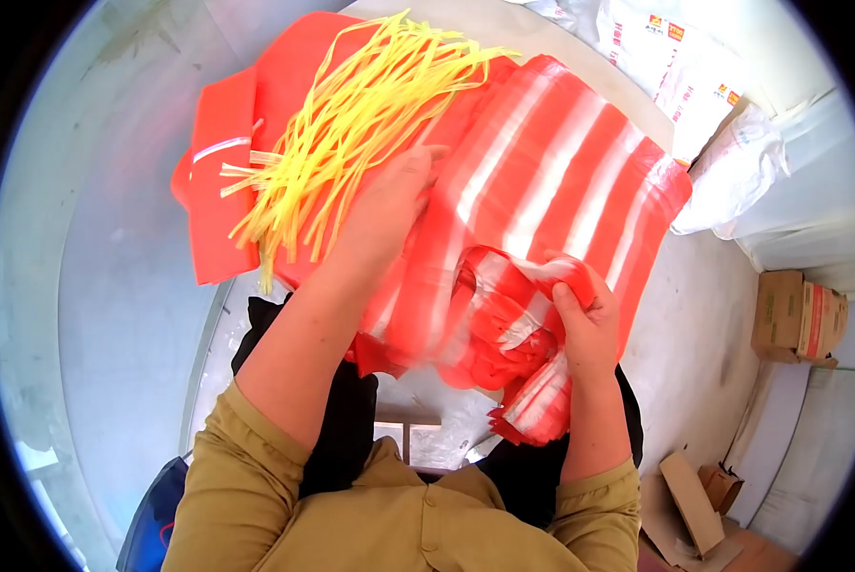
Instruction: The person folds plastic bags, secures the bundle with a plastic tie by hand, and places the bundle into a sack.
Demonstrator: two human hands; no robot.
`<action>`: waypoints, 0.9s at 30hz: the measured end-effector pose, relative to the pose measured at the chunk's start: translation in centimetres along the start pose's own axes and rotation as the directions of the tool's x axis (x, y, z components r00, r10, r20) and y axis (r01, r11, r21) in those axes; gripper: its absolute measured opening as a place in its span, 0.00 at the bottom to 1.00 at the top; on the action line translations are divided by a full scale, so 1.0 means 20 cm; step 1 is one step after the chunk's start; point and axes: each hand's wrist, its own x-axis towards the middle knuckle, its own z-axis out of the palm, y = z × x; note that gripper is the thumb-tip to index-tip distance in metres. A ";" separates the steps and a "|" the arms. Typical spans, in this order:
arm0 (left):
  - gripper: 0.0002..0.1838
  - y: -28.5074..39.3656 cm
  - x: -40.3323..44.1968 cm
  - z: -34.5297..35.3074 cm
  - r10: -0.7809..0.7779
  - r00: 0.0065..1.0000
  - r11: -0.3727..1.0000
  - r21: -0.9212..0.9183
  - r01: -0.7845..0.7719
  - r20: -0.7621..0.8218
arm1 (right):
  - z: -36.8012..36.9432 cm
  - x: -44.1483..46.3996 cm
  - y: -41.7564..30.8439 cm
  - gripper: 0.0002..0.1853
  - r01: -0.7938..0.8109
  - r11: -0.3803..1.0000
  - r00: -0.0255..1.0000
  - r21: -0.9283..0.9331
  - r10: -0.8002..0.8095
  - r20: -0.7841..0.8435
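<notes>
Across the work surface lies a stack of thin red-and-white striped plastic sheets [566, 162]. My right hand [589, 315] pinches a crumpled bunch of this striped plastic [508, 310], thumb on top. The bunch's gathered end hangs over the near edge by my lap. Farther left, my left hand [399, 186] reaches between the stack and a loose bundle of yellow strips [370, 114]. Its fingers look stretched out and slightly apart, resting at the stack's left edge, with their undersides hidden. Beneath the yellow strips is plain red folded material [222, 210].
White printed sacks [670, 67] stand behind the surface at the upper right. Cardboard boxes [797, 315] are by the right wall, and opened cardboard [690, 505] lies on the floor at the lower right. A dark blue item [151, 520] is at the lower left.
</notes>
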 end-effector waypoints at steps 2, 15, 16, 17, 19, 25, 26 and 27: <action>0.32 0.01 0.00 0.01 -0.031 0.999 0.998 -0.059 0.032 0.009 | 0.00 0.00 -0.01 0.17 -0.012 1.000 1.000 0.013 0.012 -0.003; 0.30 -0.01 0.00 -0.01 -0.071 0.997 0.978 0.199 0.065 0.022 | -0.02 0.00 0.00 0.16 -0.026 0.998 0.999 0.063 0.028 -0.028; 0.31 0.00 -0.02 -0.02 -0.057 0.998 0.962 0.268 0.047 0.028 | -0.02 0.00 0.00 0.16 -0.037 0.996 0.999 0.075 0.038 -0.021; 0.33 0.02 -0.05 -0.03 -0.076 0.996 0.939 0.340 0.056 0.048 | -0.02 0.00 0.00 0.16 -0.047 0.995 0.999 0.087 0.048 -0.015; 0.37 0.10 -0.14 -0.05 -0.122 0.989 0.876 0.478 0.067 0.085 | -0.01 -0.01 0.00 0.15 -0.060 0.996 0.998 0.070 0.061 -0.004; 0.42 0.17 -0.27 -0.14 -0.174 0.979 0.701 0.711 0.046 0.108 | 0.02 -0.03 -0.04 0.12 0.220 0.940 0.975 -0.260 -0.204 0.090; 0.42 0.17 -0.29 -0.16 -0.176 0.978 0.684 0.728 0.040 0.112 | 0.01 -0.04 -0.03 0.12 0.314 0.877 0.949 -0.365 -0.281 0.140; 0.41 0.17 -0.30 -0.17 -0.182 0.976 0.693 0.719 0.043 0.117 | 0.01 -0.04 -0.02 0.12 0.401 0.791 0.916 -0.461 -0.349 0.198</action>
